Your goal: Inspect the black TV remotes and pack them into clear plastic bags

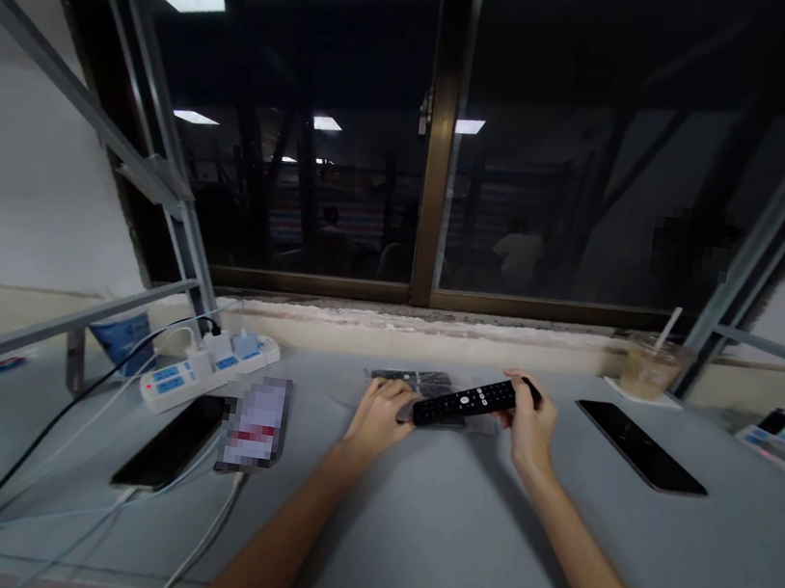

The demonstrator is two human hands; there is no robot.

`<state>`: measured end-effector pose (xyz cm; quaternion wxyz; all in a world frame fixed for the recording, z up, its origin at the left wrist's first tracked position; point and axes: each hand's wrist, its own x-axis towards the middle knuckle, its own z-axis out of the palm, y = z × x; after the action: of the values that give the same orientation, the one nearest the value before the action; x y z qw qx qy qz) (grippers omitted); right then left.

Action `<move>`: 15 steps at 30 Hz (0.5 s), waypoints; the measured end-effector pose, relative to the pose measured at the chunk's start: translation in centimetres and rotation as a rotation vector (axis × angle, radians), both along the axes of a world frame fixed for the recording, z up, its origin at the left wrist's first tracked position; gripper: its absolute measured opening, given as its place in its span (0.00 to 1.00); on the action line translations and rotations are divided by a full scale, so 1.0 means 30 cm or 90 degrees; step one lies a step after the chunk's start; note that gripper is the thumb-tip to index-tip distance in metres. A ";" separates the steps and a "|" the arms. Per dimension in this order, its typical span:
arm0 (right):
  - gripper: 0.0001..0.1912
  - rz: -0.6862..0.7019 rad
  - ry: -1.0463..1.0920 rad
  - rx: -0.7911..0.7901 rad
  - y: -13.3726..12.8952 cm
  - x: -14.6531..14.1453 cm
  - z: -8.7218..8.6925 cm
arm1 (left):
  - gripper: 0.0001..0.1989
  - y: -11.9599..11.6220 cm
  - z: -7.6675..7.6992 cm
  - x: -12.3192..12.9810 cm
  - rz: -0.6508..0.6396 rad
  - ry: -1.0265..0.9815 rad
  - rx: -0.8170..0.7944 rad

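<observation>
A black remote control with pale buttons is held at a slant above the grey table, its button side towards me. My right hand grips its upper right end between thumb and fingers. At the lower left end, my left hand is closed with curled fingers on the remote; its fingertips are partly hidden. Thin clear plastic shows under and around the remote. Just behind my hands lies a second dark remote-like object, partly covered by plastic.
To the left are a power strip with plugs and cables, a dark phone and a lit phone. A black phone lies right, near a drink cup with a straw. Metal frame posts flank the window.
</observation>
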<state>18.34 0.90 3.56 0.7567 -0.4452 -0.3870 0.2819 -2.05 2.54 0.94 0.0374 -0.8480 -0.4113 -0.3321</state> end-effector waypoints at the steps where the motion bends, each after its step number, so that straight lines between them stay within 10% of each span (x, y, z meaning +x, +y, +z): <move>1: 0.12 -0.002 0.001 0.000 0.001 0.001 -0.001 | 0.14 0.003 -0.001 0.000 -0.001 0.005 -0.004; 15: 0.15 0.028 -0.047 -0.072 -0.003 -0.005 0.004 | 0.07 -0.007 0.010 0.010 -0.014 0.071 -0.037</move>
<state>18.19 0.80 3.67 0.7091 -0.4887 -0.4076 0.3036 -1.74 2.34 1.24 0.0318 -0.8703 -0.4091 -0.2725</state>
